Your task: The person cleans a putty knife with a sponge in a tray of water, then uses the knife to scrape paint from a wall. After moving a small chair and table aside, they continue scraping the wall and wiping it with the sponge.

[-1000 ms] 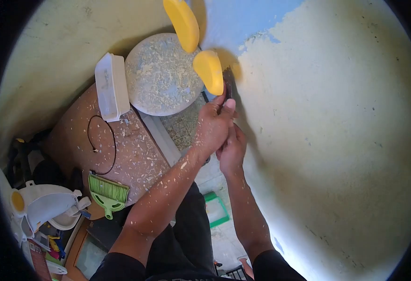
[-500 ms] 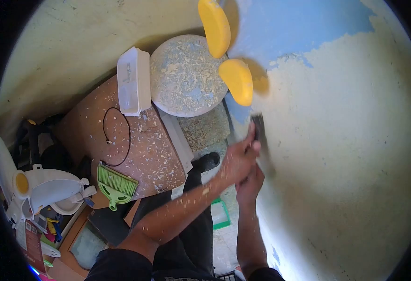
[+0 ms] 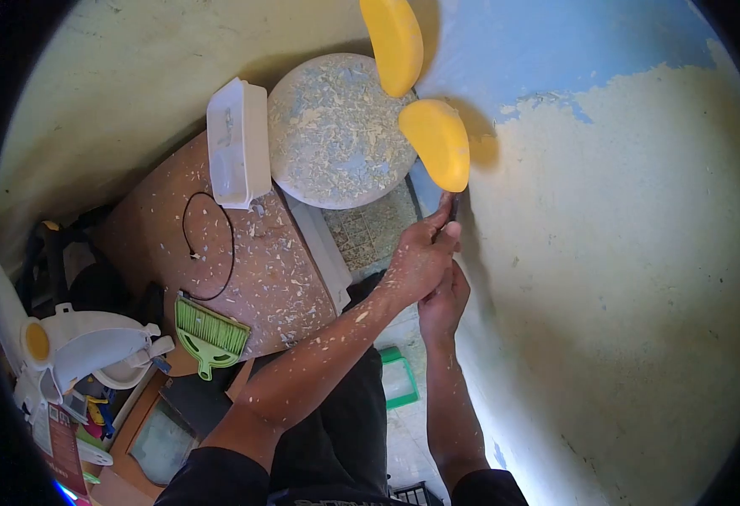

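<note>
Both hands are closed around a scraper (image 3: 456, 207), beside the peeling wall (image 3: 606, 253). My left hand (image 3: 421, 260) grips higher up, with a finger stretched along the tool towards its blade. Below it, my right hand (image 3: 442, 308) is wrapped around the handle end. Most of the scraper is hidden by my fingers, and its blade end is out of sight behind the lower yellow curved piece (image 3: 437, 145). Pale paint flakes cling to my left forearm. Blue paint (image 3: 556, 51) shows on the upper wall beside the bare, yellowish area.
A round flake-covered top (image 3: 340, 131) stands in the corner, with a white plastic container (image 3: 256, 152) beside it. On the brown table (image 3: 260, 244) are scattered flakes, a black cable (image 3: 233, 244) and a green hand brush (image 3: 210, 333). A second yellow piece (image 3: 395, 46) is higher up.
My hands and the scraper have moved up and slightly left, close under the lower yellow piece. The blade, visible against the wall before, is now hidden. The view has shifted a little.
</note>
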`<state>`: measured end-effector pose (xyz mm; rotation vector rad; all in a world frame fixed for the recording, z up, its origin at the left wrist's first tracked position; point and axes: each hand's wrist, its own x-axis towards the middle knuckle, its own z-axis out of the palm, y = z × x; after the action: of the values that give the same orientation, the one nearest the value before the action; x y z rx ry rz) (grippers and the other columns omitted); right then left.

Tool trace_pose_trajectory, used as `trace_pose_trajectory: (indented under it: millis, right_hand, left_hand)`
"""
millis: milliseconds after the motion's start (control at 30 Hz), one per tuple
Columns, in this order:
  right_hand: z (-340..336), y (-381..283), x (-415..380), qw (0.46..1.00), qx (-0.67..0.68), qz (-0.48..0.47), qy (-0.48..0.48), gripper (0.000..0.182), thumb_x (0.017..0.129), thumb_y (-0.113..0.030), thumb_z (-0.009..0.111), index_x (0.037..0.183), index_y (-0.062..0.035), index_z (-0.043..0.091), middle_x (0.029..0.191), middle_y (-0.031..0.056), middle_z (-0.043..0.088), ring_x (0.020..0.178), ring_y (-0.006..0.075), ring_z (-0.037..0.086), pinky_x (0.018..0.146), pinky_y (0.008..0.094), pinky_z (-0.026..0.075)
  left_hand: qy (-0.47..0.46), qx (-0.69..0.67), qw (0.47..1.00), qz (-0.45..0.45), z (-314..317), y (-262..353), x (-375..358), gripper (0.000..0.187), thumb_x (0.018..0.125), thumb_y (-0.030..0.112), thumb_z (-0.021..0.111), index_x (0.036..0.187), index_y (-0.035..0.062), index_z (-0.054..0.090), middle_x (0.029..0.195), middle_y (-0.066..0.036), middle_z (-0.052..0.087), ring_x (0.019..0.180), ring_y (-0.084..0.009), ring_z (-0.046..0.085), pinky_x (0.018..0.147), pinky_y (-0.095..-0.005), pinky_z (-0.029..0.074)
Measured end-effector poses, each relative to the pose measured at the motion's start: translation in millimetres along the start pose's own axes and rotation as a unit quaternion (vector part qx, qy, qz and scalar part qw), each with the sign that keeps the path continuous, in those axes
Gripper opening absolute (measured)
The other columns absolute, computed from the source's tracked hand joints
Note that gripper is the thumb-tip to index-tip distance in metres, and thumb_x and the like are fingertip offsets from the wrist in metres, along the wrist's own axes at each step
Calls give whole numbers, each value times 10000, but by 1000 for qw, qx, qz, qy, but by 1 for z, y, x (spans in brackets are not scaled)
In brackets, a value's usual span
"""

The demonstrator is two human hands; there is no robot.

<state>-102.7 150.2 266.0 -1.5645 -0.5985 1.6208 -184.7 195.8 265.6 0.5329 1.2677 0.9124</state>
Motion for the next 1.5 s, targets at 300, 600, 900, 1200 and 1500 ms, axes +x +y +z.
trace_pose_trajectory:
  millis: [300,600,900,1200,1500]
  right_hand:
    - [-21,4,-14,996,-67,-44,46,405,942,-332,440,1041,50,534,891,31,571,776,88,533,653,226,436]
    - [-16,-7,-37,997,-33,-55,53,427,933,-378,461,1045,24,550,650,-25,492,477,26,426,409,191,293]
    - [7,-4,-33,985,15,-79,153,326,941,-329,456,862,-25,546,549,-48,452,409,18,375,348,196,250]
    - [2,-5,-16,999,30,-12,-25,341,941,-377,465,810,-67,518,542,-68,402,391,5,333,336,195,228]
    - [11,-3,4,999,-33,-19,-12,397,931,-427,434,783,-65,503,503,-41,404,347,39,349,303,202,258]
  left_hand:
    - [-4,63,998,2,11,5,-12,526,939,235,446,1422,144,258,752,-67,574,693,-111,521,691,-257,463]
    - [11,105,980,171,23,-21,-34,570,895,195,499,1403,89,263,1065,-235,598,903,-302,620,798,-325,455]
    - [0,95,991,90,23,-15,-33,552,924,188,464,1421,97,242,767,-68,595,635,-104,511,646,-265,467]
    - [-13,79,996,29,-2,10,-17,542,934,252,479,1420,147,263,837,-68,583,720,-106,527,706,-256,466]
    - [-50,82,995,-15,-21,34,-2,556,928,211,459,1431,152,228,872,-92,617,703,-106,547,682,-282,490]
